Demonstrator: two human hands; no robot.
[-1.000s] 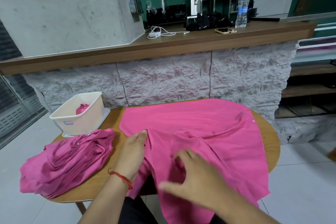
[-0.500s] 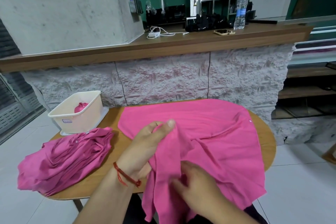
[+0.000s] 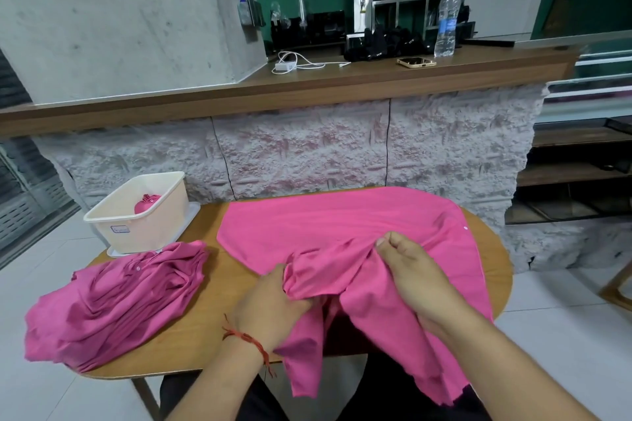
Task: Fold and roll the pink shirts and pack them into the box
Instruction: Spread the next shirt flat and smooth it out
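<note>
A pink shirt [image 3: 328,219] is spread over the right half of the oval wooden table [image 3: 208,328], its near part hanging off the front edge. My left hand [image 3: 270,308] grips a bunched fold of it near the table's front. My right hand [image 3: 410,270] pinches the cloth a little further back and to the right. A crumpled heap of pink shirts [image 3: 116,301] lies at the table's left end. Behind that heap stands the cream plastic box [image 3: 150,225], with one rolled pink shirt [image 3: 145,203] inside.
The box stands on a white lid [image 3: 191,212]. Right behind the table rises a rough stone counter front [image 3: 307,150] with a wooden top carrying a phone [image 3: 415,61], a water bottle [image 3: 446,20] and a charger cable [image 3: 301,63]. White tiled floor surrounds the table.
My left hand came down from a raised hold to the front edge, bunching the cloth. My right hand moved up and right to pinch the fabric further back.
</note>
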